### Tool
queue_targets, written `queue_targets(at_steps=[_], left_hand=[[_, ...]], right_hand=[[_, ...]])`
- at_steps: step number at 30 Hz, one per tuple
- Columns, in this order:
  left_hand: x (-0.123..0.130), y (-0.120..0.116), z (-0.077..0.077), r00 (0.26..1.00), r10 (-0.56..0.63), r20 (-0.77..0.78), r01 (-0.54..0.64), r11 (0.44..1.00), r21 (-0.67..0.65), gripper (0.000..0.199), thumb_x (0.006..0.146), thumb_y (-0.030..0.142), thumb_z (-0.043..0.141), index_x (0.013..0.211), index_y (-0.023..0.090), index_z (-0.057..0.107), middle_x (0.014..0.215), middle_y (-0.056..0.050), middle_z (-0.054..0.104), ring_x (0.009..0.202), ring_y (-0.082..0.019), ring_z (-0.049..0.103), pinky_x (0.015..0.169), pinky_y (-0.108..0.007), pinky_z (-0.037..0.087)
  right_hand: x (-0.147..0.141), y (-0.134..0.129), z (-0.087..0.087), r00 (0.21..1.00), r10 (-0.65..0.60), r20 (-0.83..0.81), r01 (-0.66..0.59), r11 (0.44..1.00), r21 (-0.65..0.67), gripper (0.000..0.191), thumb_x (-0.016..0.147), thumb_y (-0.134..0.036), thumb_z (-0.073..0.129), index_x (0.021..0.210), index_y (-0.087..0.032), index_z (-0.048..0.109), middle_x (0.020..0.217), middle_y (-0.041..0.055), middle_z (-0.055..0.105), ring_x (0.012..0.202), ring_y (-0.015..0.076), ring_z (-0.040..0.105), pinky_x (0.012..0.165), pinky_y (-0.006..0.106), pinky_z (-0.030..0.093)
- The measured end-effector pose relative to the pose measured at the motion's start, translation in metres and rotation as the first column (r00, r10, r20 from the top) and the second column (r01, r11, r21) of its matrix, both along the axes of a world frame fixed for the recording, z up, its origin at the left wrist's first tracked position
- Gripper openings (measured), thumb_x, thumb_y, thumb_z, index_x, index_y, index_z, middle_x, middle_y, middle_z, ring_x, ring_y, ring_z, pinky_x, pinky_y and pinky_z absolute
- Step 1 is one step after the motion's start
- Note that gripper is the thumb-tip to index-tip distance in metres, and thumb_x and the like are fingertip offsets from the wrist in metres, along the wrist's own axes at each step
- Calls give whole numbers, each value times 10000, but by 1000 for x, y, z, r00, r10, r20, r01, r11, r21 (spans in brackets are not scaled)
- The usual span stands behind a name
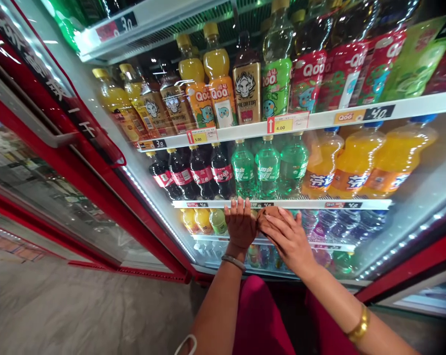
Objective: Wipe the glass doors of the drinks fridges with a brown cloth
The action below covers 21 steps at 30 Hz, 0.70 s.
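Note:
My left hand (241, 224) rests near the front edge of the lower-middle shelf (300, 204), its fingers stretched upward and slightly apart. Close beside it, my right hand (291, 241) lies over a bunched brown cloth (270, 215), pressing it near the same shelf edge. Part of the cloth is hidden under the fingers. Just above my hands stand green soda bottles (268, 165), with dark cola bottles (222, 170) to their left and orange soda bottles (321, 165) to their right.
An upper shelf (223, 134) holds juice bottles (218, 74) and gold-labelled Predator bottles (246, 86). Lower shelves hold yellow bottles (203, 220) and purple bottles (324, 227). A red-framed glass door (108, 197) stands open at left, above the grey floor (97, 315).

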<state>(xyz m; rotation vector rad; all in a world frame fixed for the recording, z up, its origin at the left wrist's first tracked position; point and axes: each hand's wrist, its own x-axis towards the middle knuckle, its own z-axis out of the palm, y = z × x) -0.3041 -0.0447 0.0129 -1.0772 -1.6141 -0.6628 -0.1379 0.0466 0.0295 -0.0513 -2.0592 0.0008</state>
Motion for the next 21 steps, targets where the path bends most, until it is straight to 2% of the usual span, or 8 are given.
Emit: queue_targets(at_steps=[4, 6, 8, 10, 13, 15, 18, 21], left_hand=[[3, 1, 3, 1000, 4, 12, -5, 1000, 20, 554, 980, 224, 429, 1516, 93, 478, 1546, -206, 521, 1582, -291, 259, 1302, -534, 149], [3, 2, 4, 1000, 13, 7, -14, 1000, 28, 532, 991, 223, 402, 1498, 92, 501, 1531, -200, 542, 1592, -280, 229, 1304, -523, 146], [3, 2, 4, 1000, 16, -5, -16, 1000, 27, 525, 1010, 240, 379, 1494, 79, 500, 1521, -203, 551, 1604, -270, 184, 1308, -506, 133], [2, 1, 4, 1000, 14, -16, -13, 1000, 20, 530, 1023, 269, 375, 1501, 70, 489, 1516, -208, 554, 1611, -263, 149, 1312, -493, 118], [2, 0, 4, 1000, 14, -6, -14, 1000, 2, 542, 1023, 278, 367, 1516, 77, 472, 1513, -202, 559, 1610, -261, 151, 1310, -489, 117], [4, 0, 4, 1000, 21, 10, -21, 1000, -1, 549, 1009, 257, 364, 1519, 87, 472, 1510, -194, 565, 1602, -266, 190, 1306, -494, 132], [5, 1, 5, 999, 37, 24, -37, 999, 0, 562, 984, 238, 388, 1523, 101, 472, 1510, -188, 568, 1575, -280, 277, 1300, -508, 148], [6, 2, 4, 999, 35, 34, -35, 999, 10, 571, 982, 235, 398, 1537, 108, 453, 1523, -185, 556, 1570, -279, 291, 1299, -514, 147]], right_hand=[[-9, 3, 49, 980, -64, -188, 47, 994, -97, 346, 931, -183, 673, 1245, -327, 685, 1394, 36, 649, 1565, 263, 294, 1302, 618, 154], [-20, 0, 59, 973, -77, -220, 61, 995, -81, 355, 938, -195, 667, 1261, -342, 675, 1400, 26, 643, 1578, 256, 262, 1304, 616, 152], [-27, -4, 50, 982, -51, -185, 47, 999, -25, 360, 952, -180, 638, 1279, -327, 664, 1377, 15, 666, 1587, 230, 238, 1319, 589, 128], [-26, -8, 26, 995, -20, -101, 22, 1000, 20, 362, 956, -144, 610, 1289, -279, 661, 1349, 22, 693, 1593, 213, 218, 1330, 560, 99], [-7, -9, -6, 999, -16, 37, 16, 1000, 6, 364, 956, -128, 596, 1290, -256, 666, 1345, 36, 700, 1590, 219, 227, 1327, 563, 78], [7, -5, -7, 998, -31, 58, 33, 999, -34, 349, 958, -146, 606, 1268, -289, 680, 1340, 27, 701, 1574, 235, 276, 1316, 592, 74], [13, 3, 23, 994, -93, -61, 88, 993, -81, 329, 944, -177, 650, 1237, -320, 692, 1350, 25, 684, 1553, 263, 322, 1303, 622, 95], [-3, 5, 55, 971, -136, -195, 120, 988, -95, 320, 930, -208, 679, 1228, -325, 688, 1406, 30, 637, 1568, 277, 286, 1300, 622, 128]])
